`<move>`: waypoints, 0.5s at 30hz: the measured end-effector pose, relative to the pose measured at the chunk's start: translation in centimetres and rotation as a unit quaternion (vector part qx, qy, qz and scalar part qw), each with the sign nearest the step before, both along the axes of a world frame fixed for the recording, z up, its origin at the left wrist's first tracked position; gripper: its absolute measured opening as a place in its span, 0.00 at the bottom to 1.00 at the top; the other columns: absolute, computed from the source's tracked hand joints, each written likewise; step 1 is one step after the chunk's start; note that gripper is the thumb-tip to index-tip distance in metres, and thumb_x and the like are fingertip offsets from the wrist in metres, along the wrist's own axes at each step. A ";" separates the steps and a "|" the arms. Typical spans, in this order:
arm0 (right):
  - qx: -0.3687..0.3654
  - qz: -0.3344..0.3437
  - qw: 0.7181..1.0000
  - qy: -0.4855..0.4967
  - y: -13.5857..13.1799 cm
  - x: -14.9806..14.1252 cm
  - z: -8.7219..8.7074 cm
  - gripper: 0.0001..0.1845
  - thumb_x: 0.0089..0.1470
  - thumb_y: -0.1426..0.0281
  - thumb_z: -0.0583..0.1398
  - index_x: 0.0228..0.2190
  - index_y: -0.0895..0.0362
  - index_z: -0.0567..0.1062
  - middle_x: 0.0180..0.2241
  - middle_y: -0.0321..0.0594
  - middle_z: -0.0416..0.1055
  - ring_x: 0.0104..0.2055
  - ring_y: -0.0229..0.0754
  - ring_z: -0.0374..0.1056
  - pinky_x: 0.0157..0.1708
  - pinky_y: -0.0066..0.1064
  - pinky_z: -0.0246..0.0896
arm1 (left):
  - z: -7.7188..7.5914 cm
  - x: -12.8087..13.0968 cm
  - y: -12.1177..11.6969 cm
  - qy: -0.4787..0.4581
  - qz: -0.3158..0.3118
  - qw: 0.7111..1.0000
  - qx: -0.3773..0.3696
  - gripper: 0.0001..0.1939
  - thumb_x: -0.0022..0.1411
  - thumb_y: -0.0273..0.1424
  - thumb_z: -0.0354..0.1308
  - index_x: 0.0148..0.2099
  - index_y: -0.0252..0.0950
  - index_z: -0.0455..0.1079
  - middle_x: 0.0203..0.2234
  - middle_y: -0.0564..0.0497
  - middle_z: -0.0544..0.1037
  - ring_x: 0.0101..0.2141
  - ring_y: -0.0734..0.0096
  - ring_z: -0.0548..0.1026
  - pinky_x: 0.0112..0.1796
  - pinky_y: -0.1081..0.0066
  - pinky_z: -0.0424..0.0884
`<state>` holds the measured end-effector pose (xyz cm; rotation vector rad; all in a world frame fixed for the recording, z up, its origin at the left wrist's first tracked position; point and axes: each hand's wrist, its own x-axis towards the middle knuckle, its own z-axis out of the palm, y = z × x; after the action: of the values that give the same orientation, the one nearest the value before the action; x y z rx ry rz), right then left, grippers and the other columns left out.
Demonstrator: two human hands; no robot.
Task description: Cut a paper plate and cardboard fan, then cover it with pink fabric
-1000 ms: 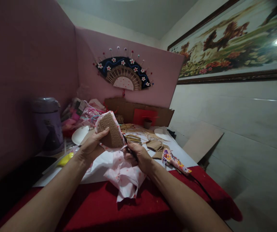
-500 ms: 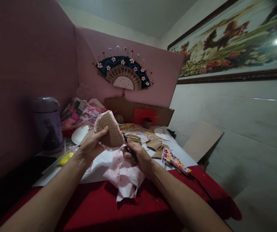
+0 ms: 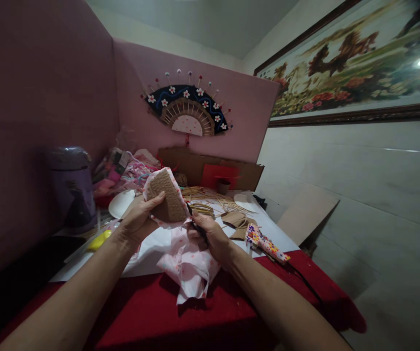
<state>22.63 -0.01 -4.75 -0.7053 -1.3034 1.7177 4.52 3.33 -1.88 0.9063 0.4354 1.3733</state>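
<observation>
My left hand [image 3: 141, 217] grips a piece of cardboard [image 3: 166, 197] with a brown, dimpled face. White fabric with pink-red dots wraps round its edges. The thumb lies on the brown face, and the other fingers are behind it, mostly hidden. At the lower right edge of the piece, my right hand [image 3: 208, 231] is closed round black scissors [image 3: 199, 230]. Their dark tip is against the fabric edge, and the grip is partly hidden by the fingers. A crumpled length of the same dotted fabric [image 3: 188, 270] hangs below the hands, over the table's front.
A flower-patterned glue gun [image 3: 266, 243] with a black cord lies at the right. Brown cardboard pieces [image 3: 237, 219] and thin sticks [image 3: 219, 197] lie behind. A purple container [image 3: 71, 190] and a white plate [image 3: 121, 204] are at the left. A decorated fan [image 3: 188, 107] hangs ahead.
The tip of the scissors at the fabric edge has shifted very slightly. Both hands and the cardboard piece are almost where they were.
</observation>
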 end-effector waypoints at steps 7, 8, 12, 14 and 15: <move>0.029 0.009 1.000 -0.008 -0.2 -0.1 0.1 0.24 0.50 0.48 0.56 0.24 0.54 0.57 0.15 0.25 0.51 0.14 0.28 0.38 0.12 0.20 0.28 | 0.4 0.4 -0.6 0.004 0.004 1.000 -0.026 0.09 0.53 0.21 0.60 0.38 0.32 0.75 0.31 0.46 0.81 0.29 0.66 0.78 0.33 0.65 0.78; 0.024 0.010 1.000 -0.004 -0.3 -0.2 0.1 0.24 0.50 0.48 0.56 0.24 0.54 0.57 0.15 0.25 0.51 0.14 0.28 0.37 0.12 0.20 0.28 | 0.4 0.5 -0.7 0.006 0.003 1.000 -0.027 0.08 0.53 0.21 0.60 0.38 0.32 0.75 0.31 0.46 0.81 0.29 0.66 0.78 0.33 0.65 0.78; -0.003 0.009 1.000 0.009 -0.3 -0.2 0.4 0.23 0.48 0.49 0.59 0.27 0.53 0.56 0.17 0.24 0.51 0.15 0.28 0.37 0.12 0.19 0.25 | 0.4 0.6 -0.8 0.010 0.000 1.000 -0.024 0.08 0.53 0.21 0.60 0.38 0.33 0.75 0.31 0.47 0.81 0.30 0.66 0.78 0.34 0.65 0.78; -0.009 0.003 1.000 0.009 -0.3 -0.2 0.4 0.24 0.47 0.48 0.59 0.26 0.53 0.55 0.17 0.24 0.50 0.15 0.28 0.36 0.13 0.19 0.25 | 0.4 0.5 -0.7 0.009 -0.002 1.000 -0.021 0.09 0.54 0.21 0.60 0.38 0.33 0.75 0.31 0.46 0.81 0.30 0.66 0.78 0.34 0.66 0.78; -0.012 0.000 1.000 0.011 -0.3 -0.2 0.5 0.25 0.47 0.48 0.59 0.26 0.53 0.55 0.17 0.24 0.50 0.15 0.28 0.36 0.13 0.19 0.25 | 0.4 0.5 -0.7 0.008 -0.003 1.000 -0.021 0.08 0.54 0.21 0.60 0.38 0.33 0.75 0.31 0.46 0.81 0.30 0.66 0.78 0.34 0.66 0.78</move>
<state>22.47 -0.35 -4.29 -0.6984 -1.2700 1.7386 5.07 2.58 -1.45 0.8846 0.4718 1.3486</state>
